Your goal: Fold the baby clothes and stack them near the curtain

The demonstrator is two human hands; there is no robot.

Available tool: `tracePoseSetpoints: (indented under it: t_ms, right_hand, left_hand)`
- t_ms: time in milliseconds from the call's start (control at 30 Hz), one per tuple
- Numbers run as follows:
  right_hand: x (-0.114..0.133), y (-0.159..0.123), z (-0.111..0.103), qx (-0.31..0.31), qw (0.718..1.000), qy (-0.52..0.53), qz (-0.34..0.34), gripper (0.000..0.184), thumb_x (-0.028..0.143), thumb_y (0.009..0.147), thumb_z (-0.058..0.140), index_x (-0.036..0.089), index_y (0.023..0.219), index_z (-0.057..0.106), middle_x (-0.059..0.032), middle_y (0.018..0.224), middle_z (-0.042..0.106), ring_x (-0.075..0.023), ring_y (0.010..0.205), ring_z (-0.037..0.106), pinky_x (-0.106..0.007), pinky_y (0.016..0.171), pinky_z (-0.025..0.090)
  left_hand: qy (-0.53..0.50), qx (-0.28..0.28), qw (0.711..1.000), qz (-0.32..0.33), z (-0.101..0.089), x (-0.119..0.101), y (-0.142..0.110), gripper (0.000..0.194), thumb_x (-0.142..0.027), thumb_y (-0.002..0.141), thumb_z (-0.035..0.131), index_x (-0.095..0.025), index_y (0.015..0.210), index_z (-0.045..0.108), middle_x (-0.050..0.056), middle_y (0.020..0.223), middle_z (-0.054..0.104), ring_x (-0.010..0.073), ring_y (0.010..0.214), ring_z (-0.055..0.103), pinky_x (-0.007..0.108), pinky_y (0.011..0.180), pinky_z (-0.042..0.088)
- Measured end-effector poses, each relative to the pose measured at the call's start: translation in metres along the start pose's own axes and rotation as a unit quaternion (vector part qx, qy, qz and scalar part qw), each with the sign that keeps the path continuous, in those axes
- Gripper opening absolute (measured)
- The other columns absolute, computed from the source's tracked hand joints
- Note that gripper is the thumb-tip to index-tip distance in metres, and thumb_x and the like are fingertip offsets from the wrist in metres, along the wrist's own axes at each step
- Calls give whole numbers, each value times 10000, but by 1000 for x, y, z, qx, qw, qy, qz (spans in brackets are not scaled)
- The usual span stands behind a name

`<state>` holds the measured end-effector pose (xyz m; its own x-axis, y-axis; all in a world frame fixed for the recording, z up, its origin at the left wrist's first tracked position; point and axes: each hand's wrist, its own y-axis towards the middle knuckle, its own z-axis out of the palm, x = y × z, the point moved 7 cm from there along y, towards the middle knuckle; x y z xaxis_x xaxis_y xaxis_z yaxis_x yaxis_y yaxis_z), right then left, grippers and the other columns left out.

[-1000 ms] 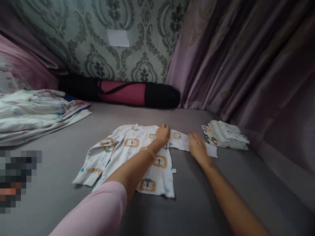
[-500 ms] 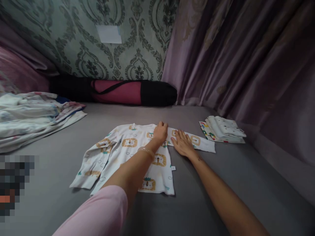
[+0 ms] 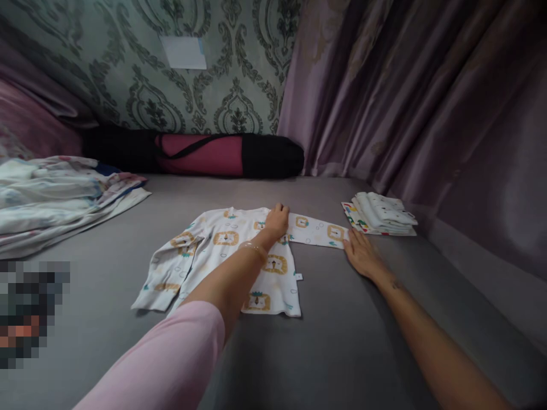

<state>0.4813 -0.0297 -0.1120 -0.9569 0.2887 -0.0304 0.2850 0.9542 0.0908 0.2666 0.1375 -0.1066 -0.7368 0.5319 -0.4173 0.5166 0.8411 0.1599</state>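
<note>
A small white long-sleeved shirt [image 3: 226, 239] with yellow lion faces lies spread on the grey sheet, neckline away from me. Its left-side sleeve slants down toward me; the right-side one stretches straight out. My left hand [image 3: 277, 221] is at the right shoulder seam, fingers curled in and closed on the fabric; the fingertips are partly hidden. Flat over the cuff of the outstretched sleeve rests my right hand [image 3: 362, 253], fingers extended and holding nothing. My left forearm covers part of the shirt's front and lower hem.
Folded clothes [image 3: 382, 210] are stacked beyond my right hand. A heap of loose clothes [image 3: 55, 199] lies at the left. Along the patterned wall runs a black and magenta long bag [image 3: 205, 155]. Purple curtains [image 3: 363, 85] hang at the right. A blurred patch [image 3: 29, 313] sits lower left.
My right hand has slid outward along the sleeve from its middle to the cuff, and the sleeve lies smooth. My left hand stays at the shoulder. The view has shifted slightly.
</note>
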Motion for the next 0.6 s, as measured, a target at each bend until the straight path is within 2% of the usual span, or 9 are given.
tracePoseSetpoints:
  t_ms: [100,167,233,267,300,367,467,533,600]
  right_hand:
    - [15,-24,-31,-89,996,30,4,529,326,940,316,47,1386,375,-212,1466,341,-294,1354,301,-453,1078,257]
    - [41,-44,-48,-96,990,103,-14,451,287,926,346,81,1309,466,-200,1339,494,-279,1239,447,-409,1011,346]
    - [77,-66,-51,-6,976,211,-53,335,309,927,364,165,1130,589,-120,1072,652,-223,979,597,-334,861,442]
    - [98,-79,-51,56,960,258,-87,295,338,920,395,191,1054,612,-81,975,669,-196,865,615,-302,783,459]
    - [118,-93,-51,111,944,286,-125,262,374,895,457,211,1029,612,-51,932,667,-178,803,610,-281,728,459]
    - [147,-116,-55,146,926,296,-182,278,409,798,612,227,1007,594,-25,941,645,-172,797,592,-265,695,440]
    - [163,-132,-61,125,928,273,-220,223,359,809,615,225,984,581,-30,972,617,-175,830,574,-275,720,421]
    - [163,-132,-64,108,928,270,-232,144,304,896,490,215,942,593,-38,930,612,-171,815,572,-280,734,418]
    - [163,-129,-68,102,923,280,-244,221,261,937,396,205,907,607,-47,898,613,-169,813,573,-279,747,421]
  left_hand:
    - [-28,33,999,29,-16,0,-10,273,-150,905,448,-128,1160,542,132,1182,542,192,1068,541,296,938,412]
    - [-43,42,996,59,-34,2,-29,306,-181,895,491,-120,1193,525,128,1182,553,180,1047,553,280,923,429]
    - [-70,57,989,115,-56,0,-61,286,-209,896,500,-131,1166,549,121,1160,573,180,1032,561,289,916,435]
    - [-83,71,983,148,-67,-3,-82,252,-233,904,494,-143,1123,578,106,1109,601,179,1016,567,290,912,434]
    - [-99,96,974,178,-76,-6,-104,244,-260,921,472,-154,1104,593,92,1064,622,170,970,582,279,882,443]
    - [-126,159,954,220,-89,-15,-149,257,-309,935,458,-179,1103,602,71,1012,644,155,898,601,254,812,458]
    - [-143,205,929,271,-97,-34,-203,257,-320,932,480,-207,1141,578,65,1071,628,163,973,588,249,840,442]
    - [-126,192,930,285,-91,-48,-221,272,-349,911,522,-203,1138,562,73,1085,612,177,989,575,259,844,439]
    - [-80,177,936,292,-77,-63,-228,297,-394,883,563,-188,1097,553,86,1073,605,201,980,564,290,848,439]
